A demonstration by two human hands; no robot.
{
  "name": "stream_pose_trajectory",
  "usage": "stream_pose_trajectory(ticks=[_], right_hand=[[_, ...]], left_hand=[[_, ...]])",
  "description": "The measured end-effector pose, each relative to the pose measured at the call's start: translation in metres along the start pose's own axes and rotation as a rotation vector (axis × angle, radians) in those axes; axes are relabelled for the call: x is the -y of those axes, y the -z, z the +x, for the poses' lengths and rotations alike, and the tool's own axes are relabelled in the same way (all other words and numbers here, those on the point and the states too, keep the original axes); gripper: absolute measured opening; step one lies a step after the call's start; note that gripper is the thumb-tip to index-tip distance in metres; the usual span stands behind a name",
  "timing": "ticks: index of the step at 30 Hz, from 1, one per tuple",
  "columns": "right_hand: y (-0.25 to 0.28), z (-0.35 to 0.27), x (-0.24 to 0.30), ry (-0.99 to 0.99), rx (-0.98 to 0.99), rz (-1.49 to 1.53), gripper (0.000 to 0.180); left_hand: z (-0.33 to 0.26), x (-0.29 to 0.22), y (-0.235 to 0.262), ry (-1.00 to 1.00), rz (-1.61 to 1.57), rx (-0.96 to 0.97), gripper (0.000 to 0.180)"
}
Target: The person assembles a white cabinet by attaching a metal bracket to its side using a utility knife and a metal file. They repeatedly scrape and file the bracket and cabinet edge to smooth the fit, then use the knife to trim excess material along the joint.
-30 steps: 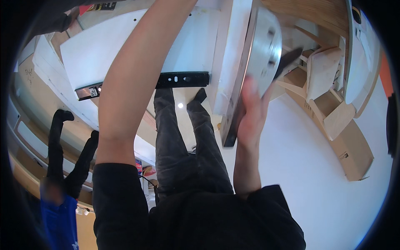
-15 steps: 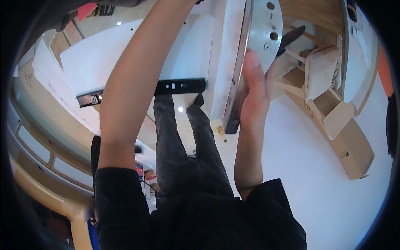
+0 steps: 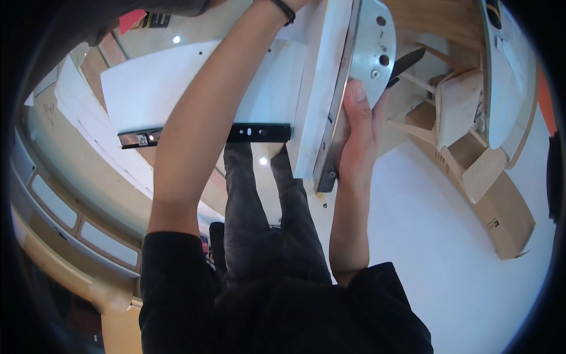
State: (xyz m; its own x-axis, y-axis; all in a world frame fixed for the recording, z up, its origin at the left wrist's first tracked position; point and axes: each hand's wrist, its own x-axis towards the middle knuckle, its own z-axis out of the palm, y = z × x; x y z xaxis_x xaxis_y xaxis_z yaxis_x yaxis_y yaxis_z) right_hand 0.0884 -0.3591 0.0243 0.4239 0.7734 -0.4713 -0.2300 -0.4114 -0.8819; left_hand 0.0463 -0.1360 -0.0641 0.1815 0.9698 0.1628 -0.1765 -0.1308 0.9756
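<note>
My right hand (image 3: pixel 358 135) is closed round the long edge of a silver metal plate (image 3: pixel 377 44) with a rounded side, round holes and a screw. Its thumb lies on the plate; the other fingers are mostly hidden behind. Against the plate runs a narrow white board (image 3: pixel 312 100). From the board a wide white panel (image 3: pixel 171 88) extends leftward, with a black drawer slide (image 3: pixel 265 133) along its near edge. My left forearm crosses over the panel and slide. Only a sliver of my left hand (image 3: pixel 299 3) shows at the top edge, its fingers out of sight.
Right of the plate juts a dark blade-like piece (image 3: pixel 410 60). A wooden chair (image 3: pixel 460 106) and a long cardboard box (image 3: pixel 501 224) stand at the right, by a table (image 3: pixel 501 88). Light wooden furniture with white panels (image 3: pixel 82 236) lines the left. Another person's dark sleeve (image 3: pixel 171 6) shows at top left.
The white panel and drawer slide have shifted slightly right and down in the picture. My left forearm has moved right, bringing its wristband into view. The right hand keeps its hold.
</note>
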Motion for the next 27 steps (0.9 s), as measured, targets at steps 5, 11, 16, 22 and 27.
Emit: stream_pose_trajectory(ticks=[5,11,16,22,27], right_hand=[[-0.004,-0.021,0.000,0.013,-0.005,-0.038,0.079],[0.003,-0.022,-0.004,0.009,-0.011,-0.066,0.081],[0.014,-0.049,-0.020,-0.059,-0.017,-0.072,0.081],[0.010,-0.071,-0.035,-0.060,-0.088,-0.156,0.073],[0.010,-0.001,-0.016,0.070,-0.116,-0.206,0.064]], left_hand=[[-0.003,-0.002,-0.002,0.094,0.001,-0.002,0.043],[0.002,0.006,0.001,-0.295,0.190,0.004,0.033],[0.013,0.020,0.006,-0.545,0.508,0.049,0.024],[0.016,0.026,0.003,-0.497,0.435,0.040,0.018],[0.016,0.030,0.001,-0.649,0.613,0.000,0.017]])
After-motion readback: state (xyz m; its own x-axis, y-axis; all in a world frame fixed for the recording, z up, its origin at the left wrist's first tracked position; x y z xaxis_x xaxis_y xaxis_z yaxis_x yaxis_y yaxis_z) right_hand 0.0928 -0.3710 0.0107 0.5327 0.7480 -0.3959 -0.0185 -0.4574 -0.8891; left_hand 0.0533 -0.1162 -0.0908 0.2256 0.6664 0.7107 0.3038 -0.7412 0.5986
